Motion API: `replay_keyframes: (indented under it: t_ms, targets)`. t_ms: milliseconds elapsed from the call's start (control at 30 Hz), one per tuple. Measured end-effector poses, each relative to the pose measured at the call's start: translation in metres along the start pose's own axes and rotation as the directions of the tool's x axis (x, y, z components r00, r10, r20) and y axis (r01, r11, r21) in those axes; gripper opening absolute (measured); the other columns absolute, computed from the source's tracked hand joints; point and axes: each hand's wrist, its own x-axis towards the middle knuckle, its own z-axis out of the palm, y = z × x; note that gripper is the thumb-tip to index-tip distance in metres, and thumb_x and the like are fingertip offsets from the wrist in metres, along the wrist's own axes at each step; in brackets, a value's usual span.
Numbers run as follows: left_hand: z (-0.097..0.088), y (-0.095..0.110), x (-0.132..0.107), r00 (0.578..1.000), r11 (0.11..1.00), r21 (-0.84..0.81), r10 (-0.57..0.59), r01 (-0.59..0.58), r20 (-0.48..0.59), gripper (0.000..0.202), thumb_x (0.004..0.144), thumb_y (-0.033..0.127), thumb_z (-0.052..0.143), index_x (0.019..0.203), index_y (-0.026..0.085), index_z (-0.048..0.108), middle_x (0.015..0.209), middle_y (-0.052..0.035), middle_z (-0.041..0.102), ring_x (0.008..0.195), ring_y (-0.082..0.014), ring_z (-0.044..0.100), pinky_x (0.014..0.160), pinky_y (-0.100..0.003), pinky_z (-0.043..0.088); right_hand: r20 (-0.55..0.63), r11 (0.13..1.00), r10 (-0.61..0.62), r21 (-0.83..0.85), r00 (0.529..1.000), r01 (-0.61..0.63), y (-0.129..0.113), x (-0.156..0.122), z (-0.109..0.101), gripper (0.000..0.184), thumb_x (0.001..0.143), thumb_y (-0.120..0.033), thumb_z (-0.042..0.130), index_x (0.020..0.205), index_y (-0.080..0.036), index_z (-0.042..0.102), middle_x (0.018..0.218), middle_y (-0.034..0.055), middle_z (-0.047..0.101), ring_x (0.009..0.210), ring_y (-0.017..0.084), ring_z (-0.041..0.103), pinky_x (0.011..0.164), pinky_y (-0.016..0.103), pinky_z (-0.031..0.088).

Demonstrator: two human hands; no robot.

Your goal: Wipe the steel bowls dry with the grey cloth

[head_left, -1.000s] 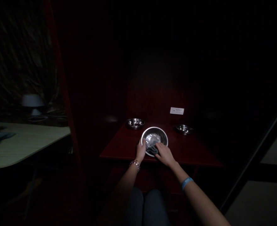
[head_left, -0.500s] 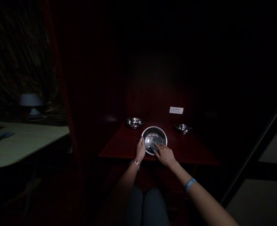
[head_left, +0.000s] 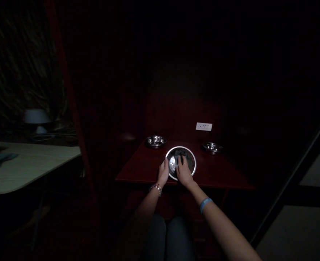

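A shiny steel bowl (head_left: 172,164) is tilted toward me at the front of the dark red desk (head_left: 138,172). Its left rim is gripped by my left hand (head_left: 163,172), with a beaded bracelet at the wrist. Inside the bowl, my right hand (head_left: 184,173) presses a dark grey cloth (head_left: 180,153) against the inner surface, fingers over the cloth. A blue band circles my right wrist.
Two more steel bowls stand farther back: one bowl (head_left: 155,141) at left, another bowl (head_left: 212,148) at right. A white socket panel (head_left: 203,126) is on the back wall. Left of the partition is a pale table (head_left: 48,159) with a cloth (head_left: 2,159) and a lamp (head_left: 37,116) behind.
My right hand has moved the cloth up and to the left inside the bowl, and its wrist has come inward. The bowl has shifted slightly right, still held by my left hand.
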Motion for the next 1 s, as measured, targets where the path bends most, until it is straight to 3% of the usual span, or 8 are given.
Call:
replay_keyframes:
  t_ms: [200,400,567,733,867,1000]
  targets:
    - [-0.001,-0.002,0.002,0.998,0.999,-0.013,-0.045,0.044,-0.037,0.046,0.092,0.050,0.041,0.107,0.016,0.068,0.109,-0.0114,0.071,0.106,-0.0230,0.064,0.101,-0.037,0.045,0.092,0.989,-0.109,0.106,0.990,0.099,-0.006,0.004,0.006,0.064,0.080,-0.008,0.040,0.143,-0.017,0.038,0.154,0.0101,0.031,0.145,0.024,0.022,0.117,0.048,0.025]
    - [-0.002,-0.005,0.002,0.998,0.999,0.048,-0.011,0.013,-0.058,0.049,0.093,0.051,0.036,0.102,0.016,0.068,0.106,-0.0132,0.071,0.102,-0.0234,0.065,0.096,-0.036,0.047,0.216,0.976,-0.179,0.162,0.960,0.146,-0.013,-0.003,-0.007,0.058,0.076,-0.004,0.037,0.131,-0.018,0.053,0.137,0.0087,0.056,0.129,0.020,0.049,0.109,0.042,0.038]
    - [-0.001,-0.001,-0.002,0.987,0.983,0.177,-0.028,0.057,-0.159,0.055,0.093,0.055,0.031,0.095,0.013,0.068,0.090,-0.0145,0.071,0.088,-0.0241,0.066,0.089,-0.037,0.049,0.329,0.995,-0.055,-0.064,0.943,0.080,-0.024,-0.012,-0.031,0.043,0.085,-0.014,0.042,0.123,-0.024,0.059,0.122,0.0043,0.066,0.110,0.021,0.062,0.097,0.034,0.046]
    - [0.000,0.003,-0.005,0.990,0.990,0.139,-0.006,0.026,-0.140,0.056,0.093,0.056,0.031,0.101,0.015,0.068,0.091,-0.0135,0.071,0.087,-0.0229,0.066,0.086,-0.033,0.048,0.350,0.954,0.002,-0.282,0.937,0.103,-0.026,-0.020,-0.049,0.034,0.091,-0.029,0.043,0.118,-0.026,0.062,0.112,0.0060,0.071,0.095,0.024,0.067,0.087,0.033,0.047]
    - [0.000,0.001,-0.005,0.994,0.990,0.141,0.007,0.008,-0.106,0.053,0.093,0.054,0.033,0.097,0.014,0.068,0.088,-0.0128,0.071,0.083,-0.0221,0.065,0.083,-0.033,0.049,0.296,0.928,-0.047,-0.341,0.954,0.152,-0.010,-0.023,-0.056,0.040,0.091,-0.033,0.045,0.127,-0.024,0.058,0.119,0.0103,0.067,0.108,0.027,0.062,0.098,0.040,0.042]
    - [0.001,-0.001,-0.005,0.995,0.993,0.116,0.050,-0.039,-0.088,0.044,0.093,0.049,0.039,0.101,0.016,0.067,0.093,-0.0111,0.071,0.088,-0.0217,0.066,0.087,-0.033,0.049,0.157,0.930,-0.105,-0.333,0.982,0.153,0.007,-0.026,-0.049,0.045,0.092,-0.030,0.042,0.135,-0.021,0.051,0.129,0.0116,0.062,0.127,0.026,0.050,0.115,0.048,0.021]
